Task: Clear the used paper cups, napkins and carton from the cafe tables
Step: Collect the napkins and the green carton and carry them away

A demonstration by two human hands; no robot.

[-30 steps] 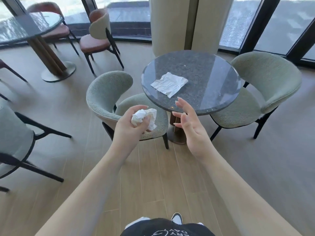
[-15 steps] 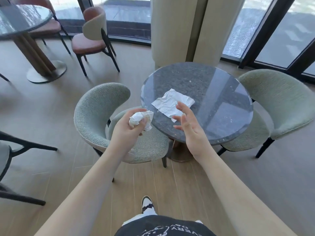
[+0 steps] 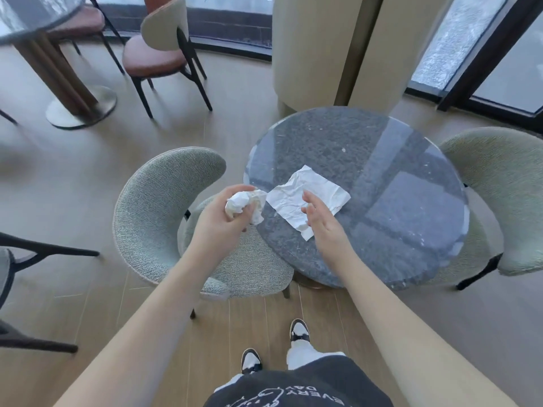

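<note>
A creased white napkin [image 3: 317, 189] lies flat near the left edge of a round dark stone table [image 3: 382, 218]. My right hand [image 3: 321, 221] hovers over the napkin's near corner with its fingers straight and spread, holding nothing. My left hand [image 3: 220, 221] is just left of the table edge and grips a crumpled white napkin ball [image 3: 244, 202] in curled fingers. No cups or carton show on this table.
A grey-green upholstered chair [image 3: 164, 212] stands left of the table, under my left arm, and another [image 3: 505, 183] at the right. A cream pillar [image 3: 338, 48] rises behind. A brown chair [image 3: 158, 54] and a second round table [image 3: 32, 16] are at the far left.
I have stepped closer to the table. My right hand has moved forward over the flat napkin. My left hand still grips the crumpled ball.
</note>
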